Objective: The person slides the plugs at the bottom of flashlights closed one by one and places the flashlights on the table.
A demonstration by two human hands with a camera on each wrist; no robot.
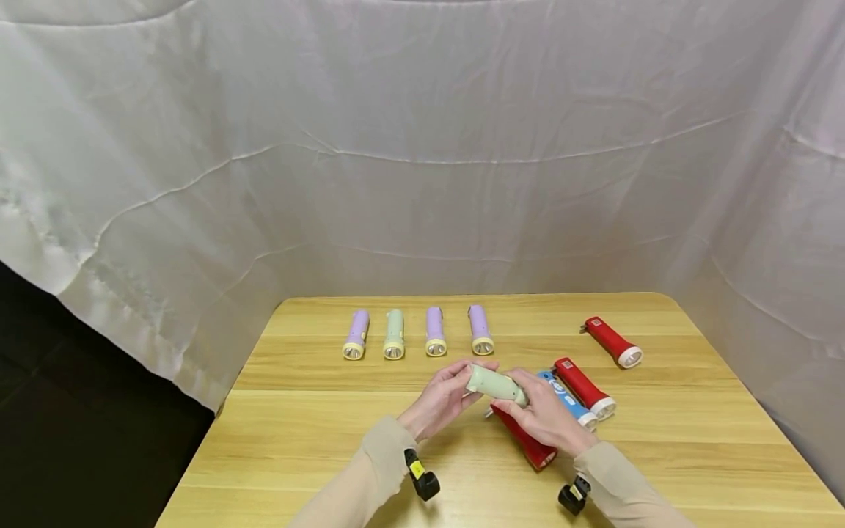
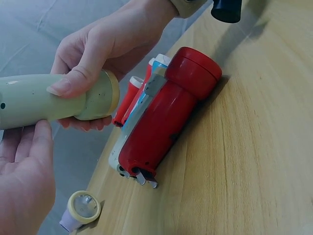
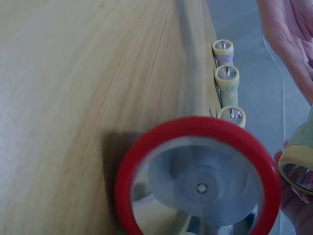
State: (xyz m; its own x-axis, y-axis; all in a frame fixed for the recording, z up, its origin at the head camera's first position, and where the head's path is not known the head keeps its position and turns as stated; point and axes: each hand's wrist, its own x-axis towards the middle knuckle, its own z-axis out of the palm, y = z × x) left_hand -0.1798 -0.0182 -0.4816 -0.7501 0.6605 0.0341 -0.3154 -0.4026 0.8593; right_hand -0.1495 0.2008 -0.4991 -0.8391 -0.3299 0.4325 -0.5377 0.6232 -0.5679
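A pale green flashlight [image 1: 496,384] with a cream head is held above the table between both hands. My left hand [image 1: 444,402] holds its tail end, thumb on top and fingers beneath. My right hand [image 1: 544,414] grips the head end, as the left wrist view shows, its thumb pressed along the body. Under the right hand lies a red flashlight [image 2: 161,122], its lens [image 3: 200,181] large in the right wrist view. Beside it are a blue flashlight [image 1: 561,396] and another red flashlight [image 1: 584,387]; a pale body shows partly hidden against the nearest red one.
Along the far part of the wooden table [image 1: 317,418] stand three purple flashlights, one of them the leftmost flashlight [image 1: 357,334], and a green flashlight [image 1: 394,334], spaced in a row. A separate red flashlight [image 1: 612,341] lies at the far right. A grey curtain [image 1: 462,205] hangs behind.
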